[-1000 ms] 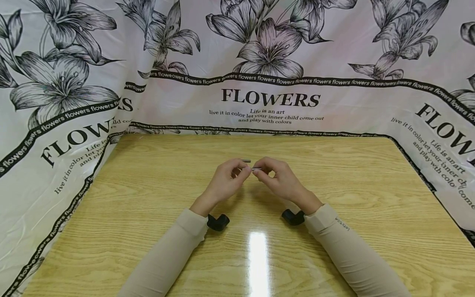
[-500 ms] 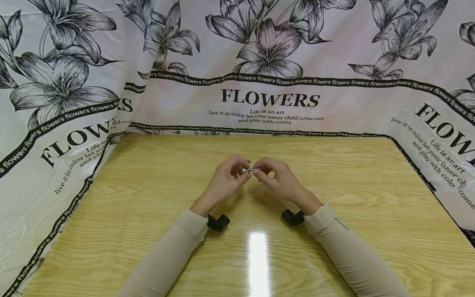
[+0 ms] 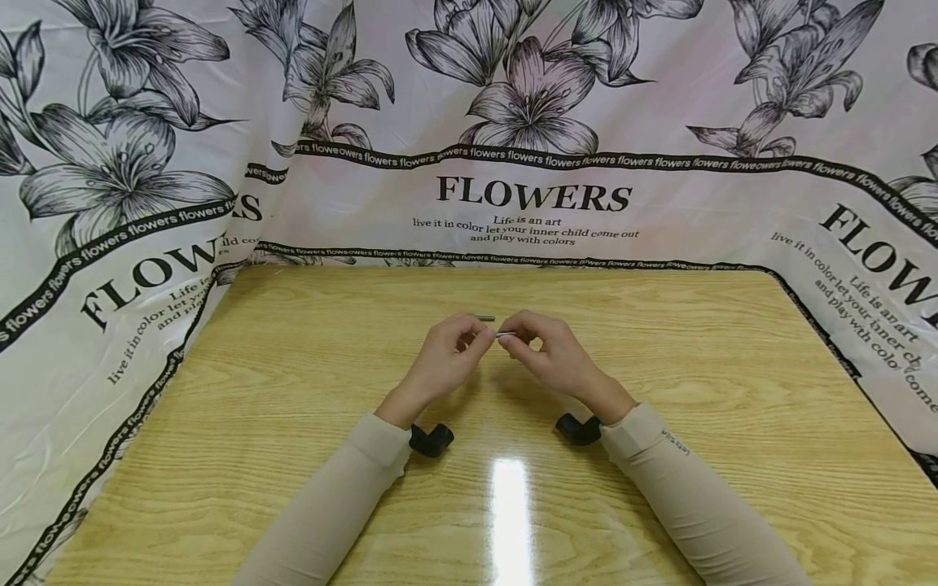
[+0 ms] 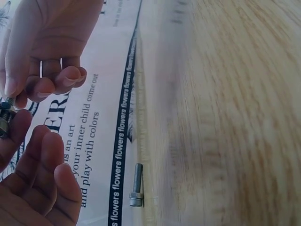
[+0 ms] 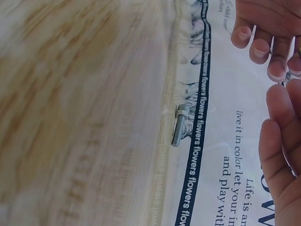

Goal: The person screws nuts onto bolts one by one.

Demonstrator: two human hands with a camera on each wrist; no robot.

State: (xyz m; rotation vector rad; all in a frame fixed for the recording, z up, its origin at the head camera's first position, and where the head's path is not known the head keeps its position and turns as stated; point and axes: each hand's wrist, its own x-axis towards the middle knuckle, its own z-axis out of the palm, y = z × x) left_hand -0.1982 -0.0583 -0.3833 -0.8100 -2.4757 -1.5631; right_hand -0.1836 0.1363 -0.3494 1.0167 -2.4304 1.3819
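Observation:
In the head view a small metal bolt point(image 3: 504, 334) lies level between both hands over the middle of the table. My left hand point(image 3: 450, 350) has thumb and fingers around its head end, hiding most of it. The right hand point(image 3: 554, 354) pinches the threaded end. The left wrist view shows a nut point(image 4: 5, 106) on this bolt, between the fingers of the two hands; part of the bolt is cut off by the frame edge. A second bolt point(image 3: 487, 318) lies on the table just beyond my left fingers, with a nut point(image 4: 136, 195) up against its head.
The wood-grain table point(image 3: 293, 342) stretches out around the hands. White flower-printed cloth point(image 3: 535, 203) hangs along its back and sides. A black wrist mount point(image 3: 431, 440) juts from the left cuff, another black mount point(image 3: 579, 429) from the right.
Half a second ago the left fingers were spread higher, exposing the bolt's head; now they have come back down over it, as one second ago. The right hand stays still.

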